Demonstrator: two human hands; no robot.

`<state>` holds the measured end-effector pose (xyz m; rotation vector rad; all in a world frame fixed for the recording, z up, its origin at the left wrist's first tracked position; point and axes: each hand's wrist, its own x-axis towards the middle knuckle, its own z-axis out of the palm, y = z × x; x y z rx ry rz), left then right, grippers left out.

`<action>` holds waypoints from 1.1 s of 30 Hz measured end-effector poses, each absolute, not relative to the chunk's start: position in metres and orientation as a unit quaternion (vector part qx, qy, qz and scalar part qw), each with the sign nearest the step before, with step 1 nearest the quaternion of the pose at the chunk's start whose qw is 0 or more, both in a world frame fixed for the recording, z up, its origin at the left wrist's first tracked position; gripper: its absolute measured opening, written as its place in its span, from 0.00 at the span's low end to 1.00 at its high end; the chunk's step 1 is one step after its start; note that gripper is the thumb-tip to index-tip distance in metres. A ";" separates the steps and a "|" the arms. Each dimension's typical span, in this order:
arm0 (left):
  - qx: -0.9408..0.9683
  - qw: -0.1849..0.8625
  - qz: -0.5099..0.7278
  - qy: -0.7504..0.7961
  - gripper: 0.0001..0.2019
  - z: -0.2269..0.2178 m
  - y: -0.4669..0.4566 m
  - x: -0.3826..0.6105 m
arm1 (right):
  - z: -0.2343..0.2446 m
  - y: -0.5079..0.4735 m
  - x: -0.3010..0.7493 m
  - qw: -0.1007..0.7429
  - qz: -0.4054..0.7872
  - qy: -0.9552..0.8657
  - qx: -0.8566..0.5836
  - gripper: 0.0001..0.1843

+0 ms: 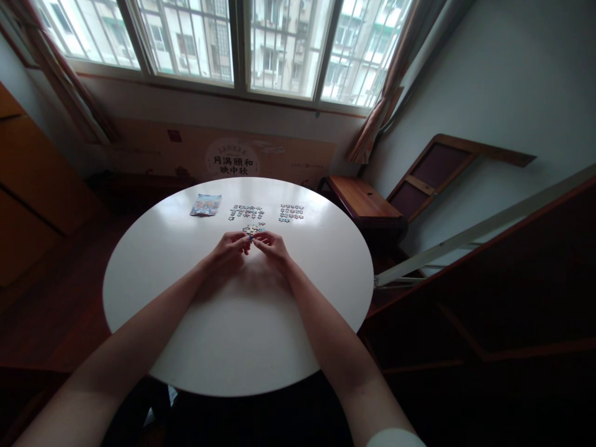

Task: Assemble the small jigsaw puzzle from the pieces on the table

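My left hand (231,243) and my right hand (274,244) meet near the middle of the white round table (242,347). Between their fingertips they pinch a small dark bluish puzzle piece (251,238); fingers cover part of it. Just beyond the fingers lies a loose pile of puzzle pieces (254,228). Farther back, pieces are spread in two groups: a left group of puzzle pieces (246,212) and a right group of puzzle pieces (292,213), both in rough rows. Their printed details are too small to make out.
A printed picture packet (205,205) lies at the table's back left. Behind the table stands a long printed panel (284,152) under the barred windows. To the right are a wooden bench (365,197) and a leaning wooden frame (431,167).
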<state>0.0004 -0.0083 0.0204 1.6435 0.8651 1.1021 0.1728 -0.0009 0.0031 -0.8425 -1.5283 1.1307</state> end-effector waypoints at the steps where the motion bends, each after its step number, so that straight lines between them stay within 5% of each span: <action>1: 0.671 0.472 0.450 0.353 0.16 0.020 -0.008 0.000 | 0.003 -0.001 0.173 0.507 0.465 -0.636 -0.351 0.18; 22: 0.654 0.474 0.463 0.366 0.16 0.019 -0.007 0.001 | 0.003 -0.002 0.172 0.511 0.429 -0.641 -0.378 0.17; 33: 0.683 0.429 0.454 0.379 0.26 0.019 -0.008 -0.002 | 0.004 -0.002 0.173 0.520 0.433 -0.621 -0.394 0.18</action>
